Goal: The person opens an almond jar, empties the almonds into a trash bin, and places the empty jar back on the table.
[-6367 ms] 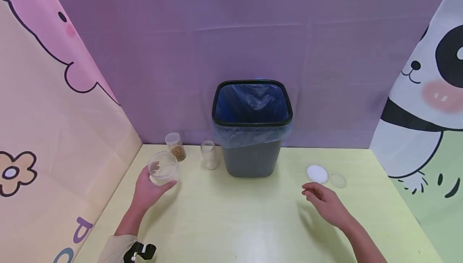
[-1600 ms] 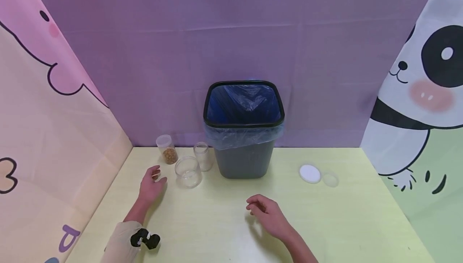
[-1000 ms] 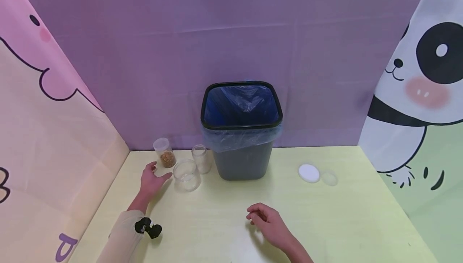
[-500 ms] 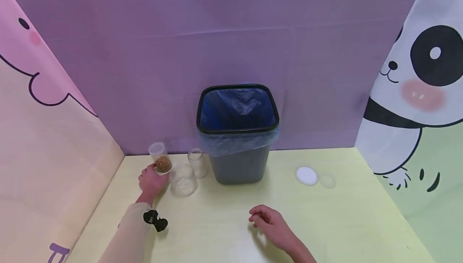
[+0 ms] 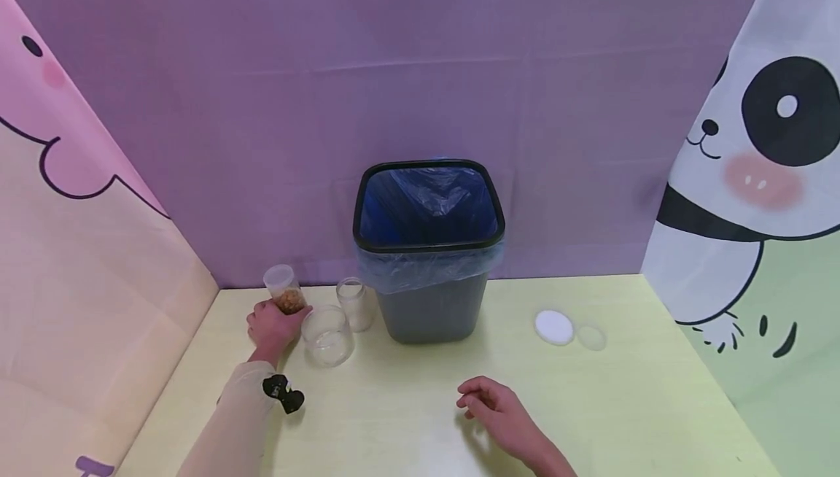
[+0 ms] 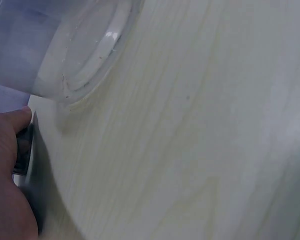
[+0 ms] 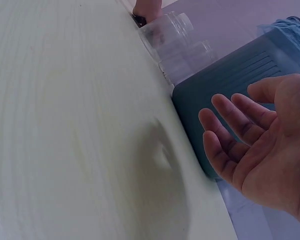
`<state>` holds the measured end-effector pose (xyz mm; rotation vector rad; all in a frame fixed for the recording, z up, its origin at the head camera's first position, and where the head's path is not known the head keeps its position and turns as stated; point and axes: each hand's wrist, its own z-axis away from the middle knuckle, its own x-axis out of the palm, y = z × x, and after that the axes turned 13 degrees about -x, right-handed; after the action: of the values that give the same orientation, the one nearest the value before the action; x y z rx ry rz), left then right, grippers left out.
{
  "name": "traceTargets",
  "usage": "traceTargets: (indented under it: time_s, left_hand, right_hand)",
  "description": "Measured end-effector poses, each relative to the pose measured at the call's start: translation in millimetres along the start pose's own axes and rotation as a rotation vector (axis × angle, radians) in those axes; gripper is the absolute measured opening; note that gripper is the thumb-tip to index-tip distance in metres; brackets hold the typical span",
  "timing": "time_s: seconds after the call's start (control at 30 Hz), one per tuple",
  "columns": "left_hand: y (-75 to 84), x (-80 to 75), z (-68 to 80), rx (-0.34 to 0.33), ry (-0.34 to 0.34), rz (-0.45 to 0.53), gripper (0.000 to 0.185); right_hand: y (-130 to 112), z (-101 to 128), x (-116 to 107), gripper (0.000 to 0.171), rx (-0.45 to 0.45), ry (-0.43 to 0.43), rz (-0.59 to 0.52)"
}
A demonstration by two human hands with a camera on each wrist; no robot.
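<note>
My left hand (image 5: 272, 324) is wrapped round the lower part of a clear jar (image 5: 282, 284) holding brown bits at its bottom, at the back left of the table. In the left wrist view its thumb (image 6: 17, 119) shows at the edge, and most of the held jar is hidden. Just right of it stands a wide clear jar (image 5: 328, 338) with nothing visible inside. Behind that is a narrower clear jar (image 5: 356, 305). My right hand (image 5: 495, 411) hovers over the table with loosely bent fingers and holds nothing; the right wrist view shows its bare palm (image 7: 270, 165).
A grey bin (image 5: 433, 309) with a black rim and blue liner stands at the back centre, against the purple cloth (image 5: 420, 61). On the right lie a white lid (image 5: 554, 327) and a clear lid (image 5: 591, 337). Printed cloths hang at both sides.
The left hand set the wide jar down beside the narrow one and let go. It then reached back left and took hold of the jar of brown bits. The right hand moved left from the lids.
</note>
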<state>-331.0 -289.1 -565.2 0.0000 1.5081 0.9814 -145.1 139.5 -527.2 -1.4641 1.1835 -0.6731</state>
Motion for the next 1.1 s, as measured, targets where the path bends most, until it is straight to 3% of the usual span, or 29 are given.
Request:
traceTargets:
  time_s: [0.23, 0.5, 0.8, 0.93, 1.1]
  left_hand:
    - [-5.1, -2.3, -4.4, -0.026, 0.036, 0.035, 0.082]
    - [-8.1, -15.2, 3.4, 0.063, 0.028, 0.112, 0.073]
    - [-2.9, -45.2, 34.2, 0.248, 0.146, 0.186, 0.061]
    - [-4.3, -61.3, 49.4, 0.289, 0.186, 0.211, 0.055]
    - [2.0, -84.1, 72.1, 0.334, 0.189, 0.229, 0.055]
  right_hand:
    - [-1.0, -1.5, 0.7, 0.022, 0.003, -0.009, 0.008]
    - [-15.0, 6.1, -10.0, 0.023, -0.025, -0.070, 0.044]
    - [-37.8, 22.0, -41.6, 0.019, -0.080, -0.117, 0.116]
    - [-41.5, 30.3, -49.2, 0.021, -0.057, -0.113, 0.104]
    - [-44.6, 40.5, -54.3, 0.024, -0.005, -0.131, 0.060]
